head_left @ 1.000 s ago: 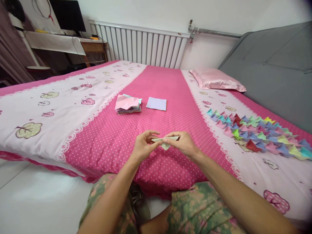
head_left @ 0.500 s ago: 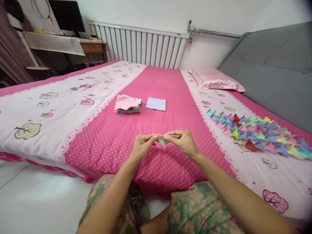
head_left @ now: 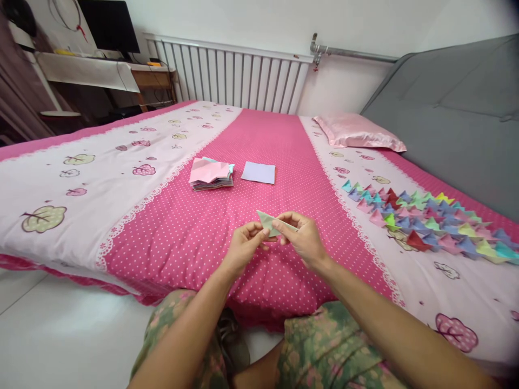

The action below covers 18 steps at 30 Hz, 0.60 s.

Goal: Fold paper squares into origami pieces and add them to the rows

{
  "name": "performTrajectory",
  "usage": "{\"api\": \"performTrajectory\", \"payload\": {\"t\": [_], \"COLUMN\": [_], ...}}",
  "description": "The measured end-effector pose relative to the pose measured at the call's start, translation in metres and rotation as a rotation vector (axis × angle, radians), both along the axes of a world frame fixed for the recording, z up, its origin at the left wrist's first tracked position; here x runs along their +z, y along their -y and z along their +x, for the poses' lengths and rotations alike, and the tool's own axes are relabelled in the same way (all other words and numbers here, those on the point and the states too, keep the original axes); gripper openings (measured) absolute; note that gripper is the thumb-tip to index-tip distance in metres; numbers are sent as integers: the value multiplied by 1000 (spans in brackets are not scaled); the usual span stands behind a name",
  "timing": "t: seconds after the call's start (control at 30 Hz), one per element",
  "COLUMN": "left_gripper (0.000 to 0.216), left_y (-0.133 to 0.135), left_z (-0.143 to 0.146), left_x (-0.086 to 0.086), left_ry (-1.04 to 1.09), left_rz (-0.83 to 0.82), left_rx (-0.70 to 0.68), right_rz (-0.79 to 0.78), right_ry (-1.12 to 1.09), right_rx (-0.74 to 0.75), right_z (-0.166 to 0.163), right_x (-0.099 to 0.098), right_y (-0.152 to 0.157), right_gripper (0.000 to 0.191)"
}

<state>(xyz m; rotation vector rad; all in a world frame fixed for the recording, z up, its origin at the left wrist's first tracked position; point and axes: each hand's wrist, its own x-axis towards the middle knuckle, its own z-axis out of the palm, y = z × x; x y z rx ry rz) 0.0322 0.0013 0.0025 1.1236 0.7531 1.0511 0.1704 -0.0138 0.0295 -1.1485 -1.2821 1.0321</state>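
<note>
Head camera showed the folded pale-green paper (head_left: 266,220) between two hands, on the person's side of the lavender sheet (head_left: 258,173). The left hand (head_left: 242,244) pinched its lower part with thumb and fingers; the right hand (head_left: 305,240) gripped the other end. Half a second earlier the paper was level, with one corner downward; now it was tilted, one tip pointing up and leftward. The paper stack (head_left: 210,172) remained just left of the lavender sheet, and the folded pieces (head_left: 433,225) well to its right.
</note>
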Motion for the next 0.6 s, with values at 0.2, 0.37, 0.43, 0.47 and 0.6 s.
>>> {"api": "performTrajectory", "payload": {"t": [0.2, 0.37, 0.43, 0.47, 0.6], "left_gripper": [17, 15, 15, 15, 16], "left_y": [-3, -5, -5, -5, -2], "left_z": [-2, -3, -3, -3, -3], "left_x": [-1, -2, -2, -3, -3], "left_ry": [233, 335, 326, 311, 232], "left_rz": [-130, -168, -144, -126, -76], "left_rx": [21, 12, 2, -5, -53], "right_rz": [-9, -30, -31, -28, -25], "right_ry": [65, -4, -40, -48, -54], "right_rx": [124, 216, 200, 188, 155], "right_z": [-1, 1, 1, 2, 3], "right_x": [1, 3, 4, 4, 6], "right_y": [2, 3, 3, 3, 2], "right_gripper": [27, 28, 27, 26, 22]}}
